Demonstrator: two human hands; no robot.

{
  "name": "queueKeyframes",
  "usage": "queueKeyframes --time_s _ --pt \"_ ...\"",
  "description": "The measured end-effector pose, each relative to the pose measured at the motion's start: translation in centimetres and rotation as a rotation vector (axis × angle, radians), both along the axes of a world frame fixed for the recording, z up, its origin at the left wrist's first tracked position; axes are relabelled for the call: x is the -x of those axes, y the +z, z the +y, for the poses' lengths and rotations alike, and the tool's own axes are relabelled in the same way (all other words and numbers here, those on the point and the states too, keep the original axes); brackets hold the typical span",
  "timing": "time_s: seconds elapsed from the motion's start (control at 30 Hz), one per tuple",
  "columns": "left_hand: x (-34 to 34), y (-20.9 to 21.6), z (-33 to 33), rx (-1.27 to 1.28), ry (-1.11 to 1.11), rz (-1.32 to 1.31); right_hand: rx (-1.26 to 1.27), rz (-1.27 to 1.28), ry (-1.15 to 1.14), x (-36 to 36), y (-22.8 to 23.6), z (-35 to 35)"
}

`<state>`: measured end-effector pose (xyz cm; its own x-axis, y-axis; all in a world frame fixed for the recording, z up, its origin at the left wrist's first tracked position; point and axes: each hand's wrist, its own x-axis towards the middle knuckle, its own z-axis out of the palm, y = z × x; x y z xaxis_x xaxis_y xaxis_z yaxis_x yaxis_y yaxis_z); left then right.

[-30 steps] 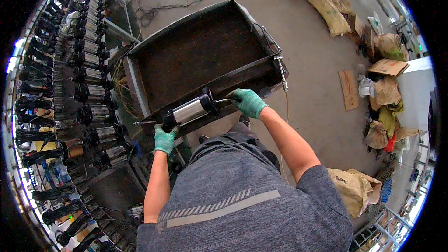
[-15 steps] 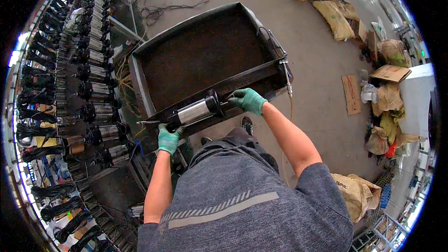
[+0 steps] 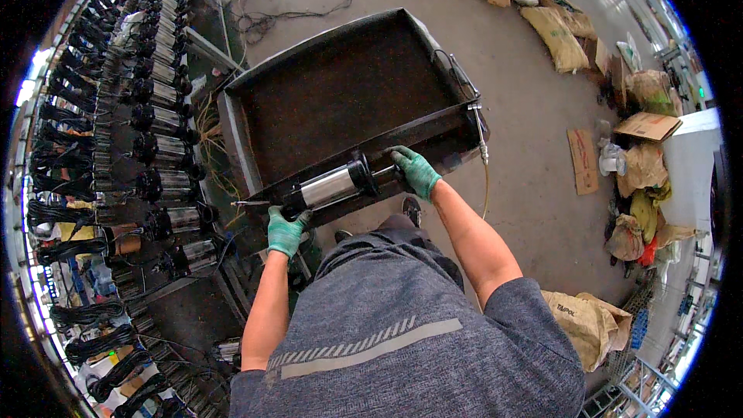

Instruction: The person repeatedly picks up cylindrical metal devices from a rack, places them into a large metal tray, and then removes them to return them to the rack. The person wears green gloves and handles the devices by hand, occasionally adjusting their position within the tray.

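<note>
A silver cylinder with black ends [image 3: 328, 187], like a pump or motor body, lies slantwise along the near side of a dark metal tray [image 3: 255, 133]. My left hand [image 3: 286, 232], in a green glove, closes around its left black end. At the right end, a thin shaft [image 3: 385, 171] sticks out of the black flange. My right hand [image 3: 418, 171], gloved likewise, has its fingers closed at the shaft's outer tip; the fingertips are dark and partly blend into the tray behind.
Rows of similar silver and black cylinders [image 3: 166, 147] with coiled black cables fill a rack on the left. An air-gun-like fitting with a hose [image 3: 481, 135] hangs at the tray's right corner. Sacks [image 3: 553, 37] and cardboard [image 3: 582, 161] lie on the right floor.
My right hand has shifted slightly right, away from the cylinder, and more of the shaft shows between them. My left hand keeps its hold on the left end.
</note>
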<state>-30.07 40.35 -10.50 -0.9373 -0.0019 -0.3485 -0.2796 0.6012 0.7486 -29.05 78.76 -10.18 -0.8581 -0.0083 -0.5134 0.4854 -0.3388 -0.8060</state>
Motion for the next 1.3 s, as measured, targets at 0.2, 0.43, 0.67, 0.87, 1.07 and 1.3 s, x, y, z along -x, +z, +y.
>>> queueKeyframes --time_s 0.2,0.43,0.67,0.87,1.07,1.3 --pt "0.0 0.2 0.3 0.108 -0.035 0.072 -0.284 -0.202 0.289 1.8 -0.9 1.4" --pt "-0.3 1.2 1.1 0.054 -0.008 0.047 -1.19 0.296 0.669 2.7 -5.8 1.2" --pt "-0.4 -0.2 0.2 0.085 -0.026 0.09 -0.454 -0.031 0.306 1.6 -4.2 1.6" --pt "-0.1 1.4 1.4 0.146 0.002 0.009 0.116 -0.162 0.457 0.4 1.3 4.6" --pt "-0.4 2.3 1.6 0.165 -0.003 0.012 -0.213 -0.24 0.346 1.8 -0.5 2.6" --pt "-0.7 3.4 2.0 0.217 0.013 -0.025 0.056 -0.193 -0.003 0.4 1.4 -0.2"
